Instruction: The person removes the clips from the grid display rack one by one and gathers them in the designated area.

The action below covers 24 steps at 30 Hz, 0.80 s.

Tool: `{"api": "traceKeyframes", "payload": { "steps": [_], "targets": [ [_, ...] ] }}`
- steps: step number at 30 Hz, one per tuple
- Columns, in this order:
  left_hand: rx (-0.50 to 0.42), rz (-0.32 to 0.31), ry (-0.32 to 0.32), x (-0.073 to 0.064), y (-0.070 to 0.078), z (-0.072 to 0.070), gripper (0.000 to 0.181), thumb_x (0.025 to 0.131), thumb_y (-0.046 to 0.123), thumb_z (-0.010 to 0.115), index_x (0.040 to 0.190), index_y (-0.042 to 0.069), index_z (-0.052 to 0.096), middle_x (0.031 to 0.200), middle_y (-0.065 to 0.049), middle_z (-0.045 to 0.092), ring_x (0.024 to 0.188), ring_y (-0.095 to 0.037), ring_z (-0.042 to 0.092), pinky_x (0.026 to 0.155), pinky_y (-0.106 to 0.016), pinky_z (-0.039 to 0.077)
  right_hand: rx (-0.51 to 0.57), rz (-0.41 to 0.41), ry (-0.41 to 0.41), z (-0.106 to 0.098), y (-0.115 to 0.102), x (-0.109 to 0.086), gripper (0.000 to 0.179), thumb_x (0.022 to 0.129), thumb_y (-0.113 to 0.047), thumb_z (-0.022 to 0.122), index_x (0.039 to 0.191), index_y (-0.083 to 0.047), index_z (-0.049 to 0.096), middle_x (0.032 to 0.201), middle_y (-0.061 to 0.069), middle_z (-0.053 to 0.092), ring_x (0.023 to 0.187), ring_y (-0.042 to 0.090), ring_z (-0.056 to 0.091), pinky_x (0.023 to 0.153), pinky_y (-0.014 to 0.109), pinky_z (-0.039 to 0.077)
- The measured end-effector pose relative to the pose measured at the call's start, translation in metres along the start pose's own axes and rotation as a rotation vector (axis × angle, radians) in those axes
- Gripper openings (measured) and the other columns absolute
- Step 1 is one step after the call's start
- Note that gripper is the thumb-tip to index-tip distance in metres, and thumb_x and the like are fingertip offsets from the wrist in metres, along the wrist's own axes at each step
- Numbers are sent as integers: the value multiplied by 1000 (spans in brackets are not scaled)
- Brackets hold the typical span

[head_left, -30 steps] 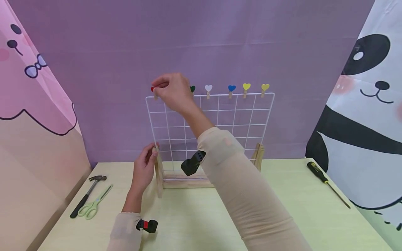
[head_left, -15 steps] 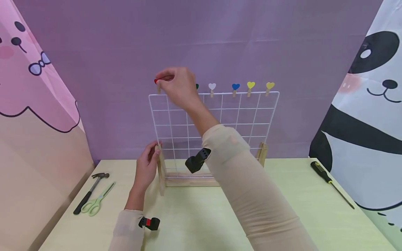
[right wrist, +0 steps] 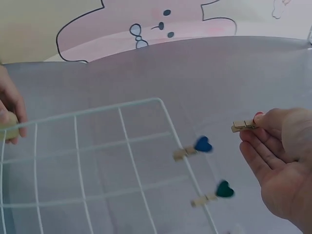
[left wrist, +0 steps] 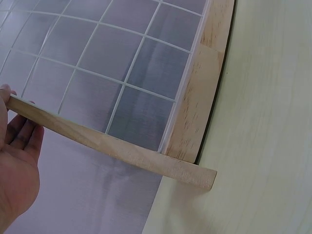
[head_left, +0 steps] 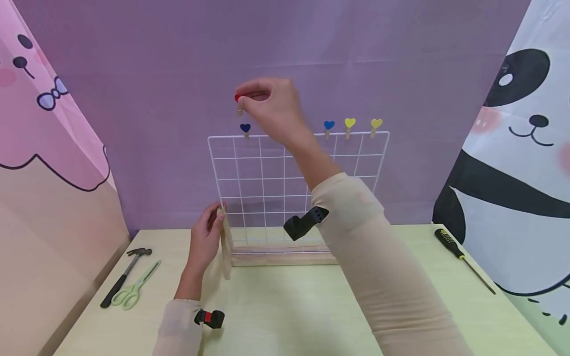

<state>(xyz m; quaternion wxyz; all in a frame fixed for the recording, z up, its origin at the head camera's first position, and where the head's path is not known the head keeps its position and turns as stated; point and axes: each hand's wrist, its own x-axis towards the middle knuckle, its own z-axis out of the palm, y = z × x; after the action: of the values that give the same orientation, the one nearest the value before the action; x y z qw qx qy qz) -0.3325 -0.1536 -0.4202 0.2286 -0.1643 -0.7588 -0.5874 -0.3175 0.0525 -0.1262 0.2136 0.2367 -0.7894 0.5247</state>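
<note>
Left end of worktop [head_left: 267, 306]: hammer [head_left: 122, 279], with green scissors [head_left: 139, 283] just beside it. Both lie apart from the hands.

Next, left hand [head_left: 206, 242]: thumb and fingers grip the upper end of the left leg of the wooden stand [head_left: 276, 259]. Stand carries a white wire grid [head_left: 284, 178], upright, leaning slightly.

On the grid's top wire, near its left corner: dark blue heart clip [head_left: 245, 128]. Above it, clear of the wire: red heart clip [head_left: 240, 110], pinched at its heart end between thumb and fingers of right hand [head_left: 276, 106]; its wooden end points down, free. Right wrist view adds a green heart clip [right wrist: 224, 189] on the wire beside the dark blue one; head view hides it behind the hand.

Further right on the same wire: blue heart clip [head_left: 329, 126], yellow heart clip [head_left: 350, 125], second yellow heart clip [head_left: 376, 125]. Far right of worktop: screwdriver [head_left: 461, 255].

Progress as seen: at least five clips fixed on the wire; red one not fixed, held in the air
</note>
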Motion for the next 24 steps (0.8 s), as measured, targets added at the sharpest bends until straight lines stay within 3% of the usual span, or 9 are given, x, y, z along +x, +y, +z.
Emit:
{"api": "traceKeyframes", "payload": {
  "steps": [9, 18, 24],
  "targets": [
    [14, -8, 13, -1, 1, 1, 39, 108, 21, 56, 143, 5, 55, 143, -16, 63, 132, -31, 60, 97, -3, 44, 46, -13, 54, -41, 13, -18, 17, 95, -12, 71, 109, -7, 79, 103, 6, 78, 94, 16, 73, 90, 23, 58],
    [10, -5, 15, -1, 0, 1, 39, 107, 21, 56, 143, 6, 56, 143, -15, 64, 124, -15, 61, 97, -5, 45, 41, -34, 108, -81, 30, -44, 17, 93, -9, 71, 107, -5, 80, 99, 3, 78, 89, 14, 74, 82, 19, 57],
    [30, -6, 6, -1, 0, 1, 40, 108, 22, 55, 144, 6, 54, 144, -15, 63, 131, -26, 60, 97, -3, 42, 57, -37, 143, -105, 43, -64, 17, 91, -7, 73, 106, -2, 79, 92, -2, 79, 81, 10, 74, 77, 17, 57]
  ]
}}
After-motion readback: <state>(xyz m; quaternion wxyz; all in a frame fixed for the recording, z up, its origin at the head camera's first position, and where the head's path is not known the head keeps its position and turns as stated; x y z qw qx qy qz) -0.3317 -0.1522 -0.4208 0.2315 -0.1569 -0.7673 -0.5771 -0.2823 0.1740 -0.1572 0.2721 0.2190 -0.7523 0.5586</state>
